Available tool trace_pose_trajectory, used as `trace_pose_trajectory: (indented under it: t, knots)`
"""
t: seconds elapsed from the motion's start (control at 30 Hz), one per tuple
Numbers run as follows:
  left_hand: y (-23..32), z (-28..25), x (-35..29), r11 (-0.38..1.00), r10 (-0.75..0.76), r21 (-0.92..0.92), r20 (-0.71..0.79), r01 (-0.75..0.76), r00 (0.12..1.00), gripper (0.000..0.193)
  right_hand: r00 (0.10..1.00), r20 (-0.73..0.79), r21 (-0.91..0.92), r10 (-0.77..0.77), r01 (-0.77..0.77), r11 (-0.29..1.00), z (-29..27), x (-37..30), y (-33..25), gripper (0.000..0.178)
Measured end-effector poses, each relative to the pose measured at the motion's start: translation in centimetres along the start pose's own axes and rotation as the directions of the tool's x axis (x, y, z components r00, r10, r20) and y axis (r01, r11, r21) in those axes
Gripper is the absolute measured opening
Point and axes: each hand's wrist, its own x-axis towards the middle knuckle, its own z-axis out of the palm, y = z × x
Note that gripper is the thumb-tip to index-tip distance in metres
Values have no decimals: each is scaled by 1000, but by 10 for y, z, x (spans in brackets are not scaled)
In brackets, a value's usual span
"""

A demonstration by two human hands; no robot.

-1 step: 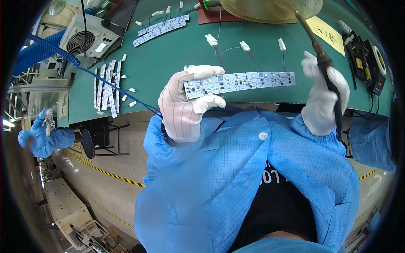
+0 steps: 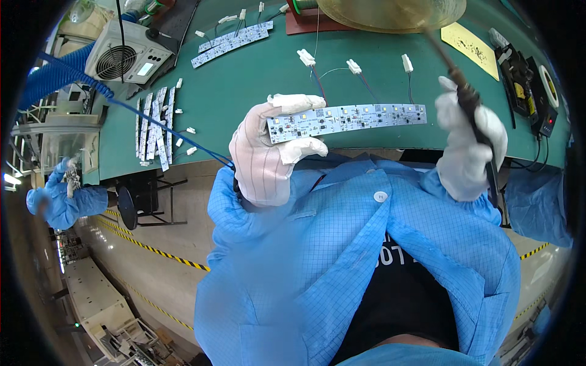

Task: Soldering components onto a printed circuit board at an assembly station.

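Right now the left hand (image 2: 262, 155), in a pale striped glove with white fingertips, pinches the left end of a long, narrow white circuit board (image 2: 351, 120), thumb on its near edge and fingers along its far edge. From that grip the board reaches out to the right, its long axis running left to right, roughly along the near edge of the green bench top (image 2: 244, 82). Whether it rests on the surface or hangs just above, I cannot tell.

The right hand (image 2: 469, 152), in a white glove, is wrapped around a dark-handled, pencil-shaped iron with a slender metal shaft (image 2: 470, 100) — blurred, its thin end pointing far and left, well apart from the board. The board's free right end is the one nearer this hand, with a sliver of green between them.

Beyond the far edge lie three white plastic connectors (image 2: 354, 66) on thin wires; the joints are too small to make out. Bare green surface opens to the left, as far as the cluster of white circuit strips (image 2: 152, 131). Nearer than the board there is little room — the bench edge passes just beside it.
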Motion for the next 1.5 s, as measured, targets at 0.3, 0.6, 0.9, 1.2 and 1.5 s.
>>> trace_pose_trajectory:
  t: [0.3,0.6,0.9,1.2,1.5]
  knots:
    - [10,5,0,999,15,49,68,-18,998,53,918,397,-30,-16,30,999,3,9,-8,50]
    - [9,6,1,998,35,52,148,-43,988,54,912,408,9,40,-47,999,10,6,-10,41]
    - [14,5,2,997,-9,82,144,-3,990,55,889,447,-33,101,-96,995,7,6,-12,43]
    - [12,5,3,997,3,81,147,-15,989,53,892,440,-6,102,-110,994,9,7,-11,43]
    - [6,4,2,1000,-10,23,45,9,999,50,1000,6,-22,-11,11,1000,13,0,-6,45]
